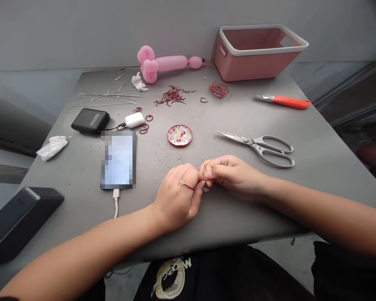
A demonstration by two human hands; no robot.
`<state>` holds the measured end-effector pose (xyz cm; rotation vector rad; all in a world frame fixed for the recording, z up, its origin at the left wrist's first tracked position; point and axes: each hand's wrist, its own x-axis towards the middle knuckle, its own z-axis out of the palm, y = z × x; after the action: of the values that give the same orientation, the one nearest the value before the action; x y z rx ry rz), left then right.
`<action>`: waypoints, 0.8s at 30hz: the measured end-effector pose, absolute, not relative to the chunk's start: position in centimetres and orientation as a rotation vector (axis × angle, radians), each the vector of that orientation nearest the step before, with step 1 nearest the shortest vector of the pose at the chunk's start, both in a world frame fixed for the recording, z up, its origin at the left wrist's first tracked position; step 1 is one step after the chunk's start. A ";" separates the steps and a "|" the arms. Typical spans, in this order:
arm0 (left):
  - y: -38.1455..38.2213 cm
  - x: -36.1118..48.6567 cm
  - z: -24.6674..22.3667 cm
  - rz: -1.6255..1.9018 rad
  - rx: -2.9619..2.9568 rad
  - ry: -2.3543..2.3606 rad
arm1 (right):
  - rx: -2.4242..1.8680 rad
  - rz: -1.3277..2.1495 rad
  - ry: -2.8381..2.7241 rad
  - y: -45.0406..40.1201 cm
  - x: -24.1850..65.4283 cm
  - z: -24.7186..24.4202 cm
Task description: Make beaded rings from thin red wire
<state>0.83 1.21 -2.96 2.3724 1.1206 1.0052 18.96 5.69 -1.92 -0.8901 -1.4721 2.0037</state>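
Both forearms (119, 240) are bare, and on the left hand (172, 200) a thin red cord band (189, 186) with one pale, rounded bead (182, 182) sits across the base of a finger. A dark sleeve edge (3, 298) shows at the lower left corner — only a sliver of it — while plain black cloth (341, 271) fills the lower right. Over the lap lies a black garment (232, 271), printed with a large cream ring-shaped motif (178, 289) and pale, chunky lettering (186, 263), tilted and hard to read.
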 end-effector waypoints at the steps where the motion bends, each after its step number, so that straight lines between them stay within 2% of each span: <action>1: 1.2 0.9 -3.0 1.008 2.401 1.118 | -0.890 2.057 -1.390 5.7 18.9 -2.0; 4: 1.3 0.9 -3.1 1.012 2.429 1.150 | -0.926 2.070 -1.383 5.7 18.8 -1.9; 6: 1.5 0.8 -3.0 1.016 2.387 1.188 | -1.001 1.891 -1.588 5.7 19.0 -1.7; 11: 1.7 0.5 -2.7 0.959 2.303 1.351 | -0.950 0.797 -1.997 5.0 19.5 -1.5; 14: 1.6 0.5 -2.7 0.948 2.300 1.374 | -0.765 0.419 -2.131 4.4 19.5 -1.9; 18: 1.5 0.6 -3.0 0.965 2.289 1.331 | -0.714 0.209 -2.240 4.0 19.2 -2.7; 24: 1.6 0.7 -3.2 0.904 2.321 1.314 | -0.826 0.137 -2.304 3.8 18.5 -3.4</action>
<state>0.66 1.59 -3.17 2.3206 1.3138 0.9041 18.48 3.85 -3.38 -0.8256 -2.3042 0.1373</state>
